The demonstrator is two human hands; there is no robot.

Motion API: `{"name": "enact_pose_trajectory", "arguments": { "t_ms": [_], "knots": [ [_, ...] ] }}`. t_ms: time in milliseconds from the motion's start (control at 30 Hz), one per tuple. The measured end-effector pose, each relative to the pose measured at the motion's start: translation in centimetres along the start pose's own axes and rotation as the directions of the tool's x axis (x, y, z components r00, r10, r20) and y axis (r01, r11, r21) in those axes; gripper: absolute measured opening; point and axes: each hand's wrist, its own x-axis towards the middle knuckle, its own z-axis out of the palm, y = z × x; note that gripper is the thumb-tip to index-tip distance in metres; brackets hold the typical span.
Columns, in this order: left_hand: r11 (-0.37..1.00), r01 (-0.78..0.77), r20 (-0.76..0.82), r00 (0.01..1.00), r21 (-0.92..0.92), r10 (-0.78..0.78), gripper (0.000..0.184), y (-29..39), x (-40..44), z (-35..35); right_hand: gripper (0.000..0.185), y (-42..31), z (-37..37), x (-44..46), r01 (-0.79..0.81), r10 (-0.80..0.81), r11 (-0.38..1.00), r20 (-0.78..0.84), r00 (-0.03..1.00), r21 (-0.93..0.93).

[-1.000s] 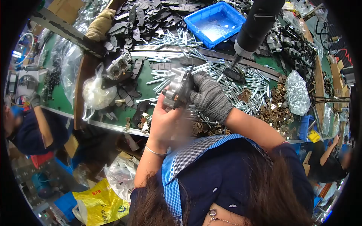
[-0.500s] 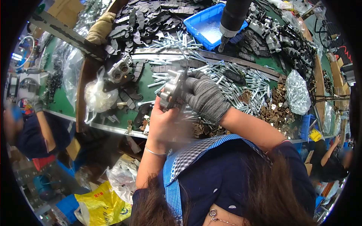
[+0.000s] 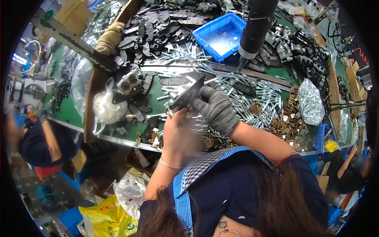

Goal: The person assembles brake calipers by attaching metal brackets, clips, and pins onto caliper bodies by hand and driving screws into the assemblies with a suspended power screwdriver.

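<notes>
Between my hands is a metal caliper part [image 3: 182,96] with a dark plate on its upper side, held above the bench. My bare left hand [image 3: 177,132] grips it from below, with the lower palm blurred. On its right side my right hand [image 3: 217,108], in a grey knit glove, has its fingers wrapped round the edge. Silver pins [image 3: 252,94] lie loose behind and to the right of the gloved hand. A black power driver [image 3: 254,35] hangs above the bench, its tip pointing down at a metal rail [image 3: 268,79].
A blue tray [image 3: 197,36] stands at the back, beside heaped dark brake pads [image 3: 146,31]. Brown clips [image 3: 290,124] and a clear bag [image 3: 310,102] lie right. At left are another caliper [image 3: 128,83] and a white bag [image 3: 106,108]. Co-workers [image 3: 47,138] sit at both sides.
The part in my hands has tilted, so its dark plate now faces up more. The driver swung left over the tray, then back right. The whole view has shifted slightly.
</notes>
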Motion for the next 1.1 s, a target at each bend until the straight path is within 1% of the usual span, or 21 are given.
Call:
{"name": "enact_pose_trajectory", "arguments": {
  "t_ms": [133, 200, 233, 300, 333, 367, 400, 433, 467, 500, 567, 600, 667, 700, 767, 900, 967, 1000, 1033, 1067, 1100],
  "knots": [
    [0.998, -0.057, -0.03, 0.998, -0.003, 0.057, 0.023, -0.6, -0.1, 1.1, 0.025, 0.9, 0.2, -0.2, -0.051, 0.049, 0.996, 0.023, 0.999, 0.076],
    [0.995, -0.098, -0.013, 0.995, -0.016, 0.097, 0.026, -0.6, 0.0, 1.4, 0.03, 1.1, 0.3, -0.6, 0.07, -0.067, 0.99, -0.03, 0.997, 0.12],
    [0.978, -0.185, 0.086, 0.98, 0.099, 0.177, 0.025, -0.5, 0.2, 1.6, 0.03, 0.8, 0.2, -0.6, 0.073, -0.069, 0.99, -0.033, 0.997, 0.119],
    [0.939, -0.274, 0.191, 0.953, 0.208, 0.236, 0.025, -0.3, 0.0, 1.9, 0.028, 0.1, -0.2, -0.9, 0.003, -0.004, 0.996, 0.009, 1.0, 0.093],
    [0.985, -0.172, 0.152, 0.974, 0.013, 0.168, 0.026, 0.1, -0.3, 2.4, 0.029, 0.4, -0.4, -0.9, 0.057, -0.064, 0.993, 0.067, 0.996, 0.101],
    [0.98, -0.07, 0.128, 0.987, -0.189, 0.095, 0.028, 0.4, -0.4, 2.7, 0.029, 0.7, 0.0, -1.1, 0.06, -0.067, 0.993, 0.066, 0.996, 0.102],
    [0.979, -0.074, 0.126, 0.987, -0.189, 0.099, 0.028, 0.4, -0.3, 2.6, 0.031, 1.0, 0.7, -1.7, -0.004, -0.007, 0.927, 0.026, 1.0, 0.375],
    [0.982, -0.113, 0.107, 0.986, -0.151, 0.13, 0.029, 0.3, -0.2, 2.4, 0.034, 1.0, 1.1, -1.9, -0.055, 0.065, 0.782, 0.007, 0.998, 0.62],
    [0.982, -0.151, 0.088, 0.983, -0.111, 0.161, 0.031, 0.2, -0.1, 2.1, 0.04, 1.2, 0.9, -1.8, -0.031, 0.033, 0.828, 0.008, 0.999, 0.56],
    [0.982, -0.152, 0.086, 0.983, -0.109, 0.162, 0.031, 0.0, 0.2, 1.4, 0.04, 1.1, 1.0, -1.7, -0.032, 0.032, 0.827, 0.009, 0.999, 0.562],
    [0.983, -0.181, 0.105, 0.978, 0.012, 0.179, 0.032, -0.5, 0.7, 0.2, 0.041, -0.3, 0.4, -1.5, -0.019, 0.021, 0.702, 0.006, 1.0, 0.712],
    [0.984, -0.179, 0.108, 0.978, 0.014, 0.176, 0.032, -0.7, 0.8, -0.1, 0.041, 0.1, 0.6, -1.3, -0.018, 0.023, 0.702, 0.002, 1.0, 0.712],
    [0.976, -0.217, 0.127, 0.969, 0.005, 0.214, 0.033, -0.5, 0.6, 0.3, 0.046, 1.0, 0.9, -1.0, -0.077, 0.071, 0.883, 0.031, 0.997, 0.464],
    [0.976, -0.216, 0.127, 0.969, 0.006, 0.213, 0.033, -0.5, 0.6, 0.3, 0.046, 1.1, 1.0, -0.9, -0.077, 0.072, 0.882, 0.029, 0.997, 0.465],
    [0.97, -0.239, 0.089, 0.968, 0.033, 0.236, 0.034, -0.6, 0.5, 0.6, 0.058, 0.9, 1.0, -0.6, -0.161, 0.171, 0.848, 0.026, 0.985, 0.505],
    [0.975, -0.223, 0.024, 0.974, -0.018, 0.224, 0.034, -0.9, -0.1, 1.5, 0.057, 2.6, 1.9, -0.3, -0.152, 0.135, 0.891, 0.07, 0.988, 0.428],
    [0.925, -0.341, 0.052, 0.94, 0.169, 0.337, 0.034, -0.9, -0.5, 1.8, 0.047, 2.1, 1.1, 0.1, -0.032, 0.001, 0.976, 0.143, 0.99, 0.215],
    [0.878, -0.254, -0.071, 0.949, 0.405, 0.308, 0.033, -0.3, -0.7, 2.3, 0.039, 1.1, 0.5, 0.0, -0.097, 0.072, 0.985, 0.175, 0.982, 0.142],
    [0.784, -0.099, -0.195, 0.942, 0.613, 0.272, 0.032, 0.3, -1.1, 2.9, 0.033, 0.1, -0.3, -0.1, -0.078, -0.004, 0.937, 0.233, 0.973, 0.341],
    [0.664, 0.086, -0.314, 0.92, 0.743, 0.233, 0.032, 0.8, -1.6, 3.5, 0.03, -0.9, -0.3, -0.8, -0.177, 0.149, 0.95, 0.125, 0.981, 0.259],
    [0.764, -0.064, -0.243, 0.928, 0.643, 0.282, 0.033, 0.1, -1.2, 2.6, 0.026, 0.6, 0.6, -0.7, -0.207, 0.172, 0.931, 0.139, 0.975, 0.301]
  ]
}}
